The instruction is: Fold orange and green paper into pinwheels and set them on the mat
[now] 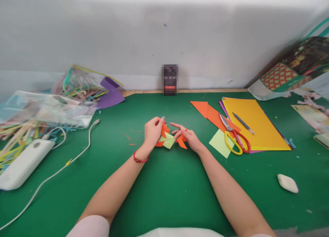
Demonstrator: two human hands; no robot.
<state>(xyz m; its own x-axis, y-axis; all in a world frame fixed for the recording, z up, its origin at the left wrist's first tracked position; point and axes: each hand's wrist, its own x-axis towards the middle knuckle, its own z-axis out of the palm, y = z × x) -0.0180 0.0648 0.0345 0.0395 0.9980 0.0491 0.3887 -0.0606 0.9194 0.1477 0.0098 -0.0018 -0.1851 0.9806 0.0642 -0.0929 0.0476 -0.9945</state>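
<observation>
Near the middle of the desk (pixel 164 189), your left hand (pixel 152 132) grips the folded paper (pixel 168 141) around ten o'clock; your right hand (pixel 190 138) touches its three-o'clock side, grip impossible to tell.

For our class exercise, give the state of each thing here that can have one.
Folded paper: creased, in the left hand.
Right hand: grip unclear.
Scissors: lying unheld.
Pen: lying on yellow sheet.
Purple sheet: curled.
Green square: flat.
White cable: one end unplugged.
Dark object: upright, blurred.
</observation>
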